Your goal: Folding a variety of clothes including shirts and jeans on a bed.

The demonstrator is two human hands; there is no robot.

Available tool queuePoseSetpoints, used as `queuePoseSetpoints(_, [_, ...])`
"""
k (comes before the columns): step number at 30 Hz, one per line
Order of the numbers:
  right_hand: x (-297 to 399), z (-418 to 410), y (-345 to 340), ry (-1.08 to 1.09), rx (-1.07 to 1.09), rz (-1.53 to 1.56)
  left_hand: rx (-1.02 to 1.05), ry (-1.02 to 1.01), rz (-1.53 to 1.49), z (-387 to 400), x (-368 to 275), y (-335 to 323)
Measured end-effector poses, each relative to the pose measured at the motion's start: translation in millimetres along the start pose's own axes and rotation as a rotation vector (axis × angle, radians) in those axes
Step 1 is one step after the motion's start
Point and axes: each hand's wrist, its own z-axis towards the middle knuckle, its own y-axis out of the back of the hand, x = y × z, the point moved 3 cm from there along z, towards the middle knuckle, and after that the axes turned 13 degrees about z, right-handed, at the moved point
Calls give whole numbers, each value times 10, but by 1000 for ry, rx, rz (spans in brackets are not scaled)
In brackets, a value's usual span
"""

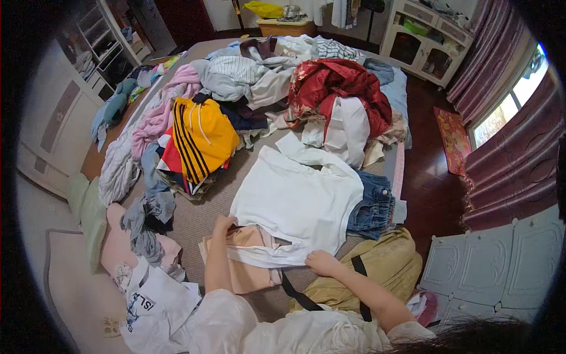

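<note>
A white long-sleeved top (296, 190) lies spread on the bed before me, its neckline and one bent sleeve on the far side. My left hand (224, 223) pinches its near left edge. My right hand (322, 262) has hold of its white fabric at the near right, where a strip of it lies folded over. Peach-coloured folded clothing (252, 278) rests partly under the top, between my forearms. Blue denim with a gathered waist (373, 205) sticks out from beneath the top's right side.
Yellow shorts with black stripes (201, 137) top a stack at left. A red garment (340, 93) and grey clothes (225, 79) are heaped beyond. A khaki item with black straps (380, 265) lies near right, grey cloth (148, 225) at left. Purple curtains (508, 177) hang at right.
</note>
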Motion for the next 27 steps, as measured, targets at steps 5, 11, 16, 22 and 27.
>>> queuePoseSetpoints(5, [150, 361, 506, -127, 142, 386, 398, 90, -650, 102, 117, 696])
queuePoseSetpoints(11, [-721, 95, 595, -842, -476, 1316, 322, -21, -1029, -178, -916, 224])
queuePoseSetpoints(16, [-828, 99, 232, -719, -489, 1238, 135, -490, -237, -428, -493, 244])
queuePoseSetpoints(22, [-544, 132, 298, -678, -373, 1141, 169, -738, 504, -1037, 119, 283])
queuePoseSetpoints(27, [-653, -14, 259, -641, -398, 1064, -249, -896, 413, -1509, -329, 332])
